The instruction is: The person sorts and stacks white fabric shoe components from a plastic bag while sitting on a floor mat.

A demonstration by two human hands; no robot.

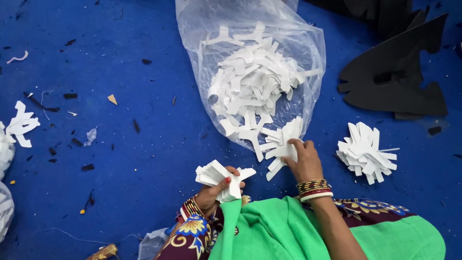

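My left hand (pixel 211 191) grips a fanned stack of white cut-out pieces (pixel 217 176), held above my lap. My right hand (pixel 303 158) rests on a few white cut-outs (pixel 280 144) lying at the mouth of a clear plastic bag (pixel 308 48). The bag lies on the blue floor and holds several more white cut-outs (pixel 252 82). To the right of my right hand sits a separate pile of white cut-outs (pixel 365 151). Both wrists wear bangles.
Black cut sheet material (pixel 399 72) lies at the upper right. More white pieces (pixel 21 125) and part of another bag (pixel 5 212) sit at the left edge. Small dark scraps are scattered over the blue floor (pixel 120 159). Green cloth (pixel 269 231) covers my lap.
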